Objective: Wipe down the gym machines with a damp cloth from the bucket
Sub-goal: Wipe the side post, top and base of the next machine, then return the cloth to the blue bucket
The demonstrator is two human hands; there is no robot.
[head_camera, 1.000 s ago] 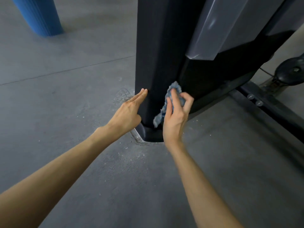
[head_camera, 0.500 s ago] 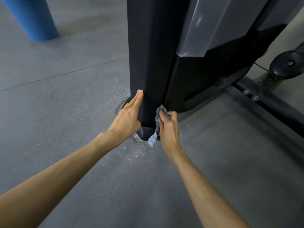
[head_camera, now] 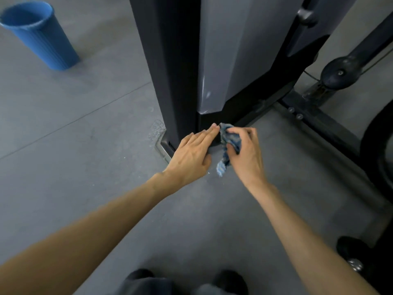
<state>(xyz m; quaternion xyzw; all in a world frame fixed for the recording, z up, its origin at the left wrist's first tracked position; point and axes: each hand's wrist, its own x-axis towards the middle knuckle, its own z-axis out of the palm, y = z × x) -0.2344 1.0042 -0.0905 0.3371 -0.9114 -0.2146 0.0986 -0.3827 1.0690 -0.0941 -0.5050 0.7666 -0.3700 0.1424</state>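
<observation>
Right hand [head_camera: 246,154] grips cloth [head_camera: 230,139] beside left hand [head_camera: 192,154].

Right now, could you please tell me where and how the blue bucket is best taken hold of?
Probably by the rim, from above: the blue bucket stands upright with its mouth open, no handle shows, and nothing stands against it.

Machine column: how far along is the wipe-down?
Done: the cloth is out of the bucket. In hand: the right hand grips it at the foot of the black column; the left hand lies flat beside it. Left: no wet marks tell which surfaces are wiped, so the grey panel above and the floor bar are unconfirmed.
</observation>
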